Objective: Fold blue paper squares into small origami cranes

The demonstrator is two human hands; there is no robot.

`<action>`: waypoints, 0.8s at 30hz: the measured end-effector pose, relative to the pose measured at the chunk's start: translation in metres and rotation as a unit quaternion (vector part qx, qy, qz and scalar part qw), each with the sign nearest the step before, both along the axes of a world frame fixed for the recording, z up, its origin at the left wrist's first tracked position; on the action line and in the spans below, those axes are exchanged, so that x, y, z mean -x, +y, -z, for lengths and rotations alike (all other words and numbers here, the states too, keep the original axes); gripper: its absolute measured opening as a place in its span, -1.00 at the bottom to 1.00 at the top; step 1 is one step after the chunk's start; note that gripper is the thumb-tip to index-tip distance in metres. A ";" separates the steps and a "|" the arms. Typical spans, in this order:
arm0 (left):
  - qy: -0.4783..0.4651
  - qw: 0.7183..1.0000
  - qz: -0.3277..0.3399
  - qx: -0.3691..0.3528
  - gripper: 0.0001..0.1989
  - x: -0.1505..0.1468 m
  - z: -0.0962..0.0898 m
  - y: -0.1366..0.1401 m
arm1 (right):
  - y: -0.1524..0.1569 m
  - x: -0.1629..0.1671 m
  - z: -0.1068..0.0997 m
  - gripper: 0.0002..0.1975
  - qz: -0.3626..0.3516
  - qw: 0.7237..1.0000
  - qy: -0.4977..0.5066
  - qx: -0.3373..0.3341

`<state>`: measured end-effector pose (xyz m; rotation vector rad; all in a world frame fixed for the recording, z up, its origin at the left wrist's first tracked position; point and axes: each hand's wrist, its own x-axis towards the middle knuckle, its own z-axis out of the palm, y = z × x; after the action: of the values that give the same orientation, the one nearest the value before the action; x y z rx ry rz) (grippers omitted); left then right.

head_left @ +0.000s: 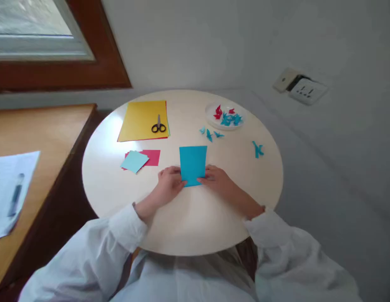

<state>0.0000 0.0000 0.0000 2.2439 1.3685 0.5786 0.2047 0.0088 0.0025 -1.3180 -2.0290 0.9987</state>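
A blue sheet of paper (192,164) is held up over the near middle of the round table (188,230). My left hand (170,184) grips its lower left corner, thumb on the front and fingers behind. On the other side, my right hand (217,181) pinches the lower right edge in the same way. The fingertips behind the sheet are hidden. Just beyond the paper lie several small folded paper birds (209,135). Left of my left hand rests a pale blue paper square (134,161), on top of pink paper pieces (153,157).
Black-handled scissors (158,126) lie on a stack of yellow and other coloured sheets (138,119). A clear dish (213,124) at the back right holds red and blue folded birds. Blue paper strips (257,149) sit at right. A wooden desk (50,126) with papers stands left.
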 end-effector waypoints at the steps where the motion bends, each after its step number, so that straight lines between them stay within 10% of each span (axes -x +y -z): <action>1: 0.002 1.000 0.003 0.001 -0.83 0.001 -0.001 0.000 | 0.000 0.000 0.000 -0.83 0.008 1.000 -0.005 0.000; 24: -0.009 1.000 0.015 -0.007 -0.89 0.003 0.000 0.005 | 0.003 0.002 0.004 -0.80 0.014 0.988 -0.109 -0.104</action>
<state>-0.0026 0.0055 -0.0003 2.2600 1.3234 0.5986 0.2024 0.0118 -0.0016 -1.3884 -2.2014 0.6327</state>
